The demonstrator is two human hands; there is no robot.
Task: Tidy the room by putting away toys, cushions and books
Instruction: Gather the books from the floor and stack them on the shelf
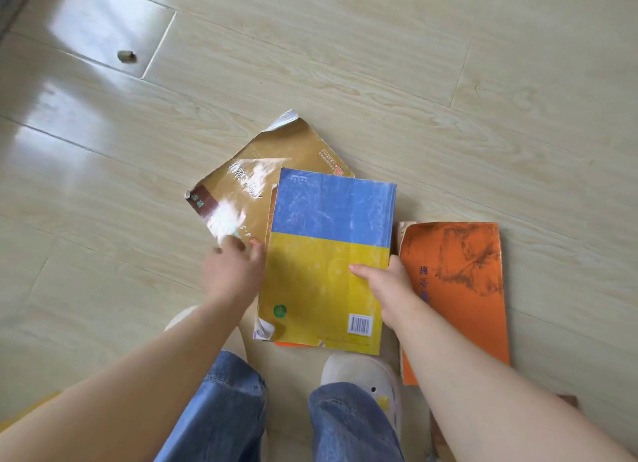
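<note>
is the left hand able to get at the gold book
Probably yes: the left hand is at the bare near corner of the gold book; the blue and yellow book covers only its right side.

Pale wood-look floor (379, 64) planks gleam with glare at the far left. A small dull lump (126, 56) lies there on them. Nearer, blue jeans (224, 410) hang over whitish slippers (359, 368).

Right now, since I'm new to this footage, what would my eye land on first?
The blue-and-yellow book at centre, its right edge gripped by the right hand. Up-left, a gold book lies partly under it, the left hand at its near corner; an orange book lies on the floor to the right.
</note>
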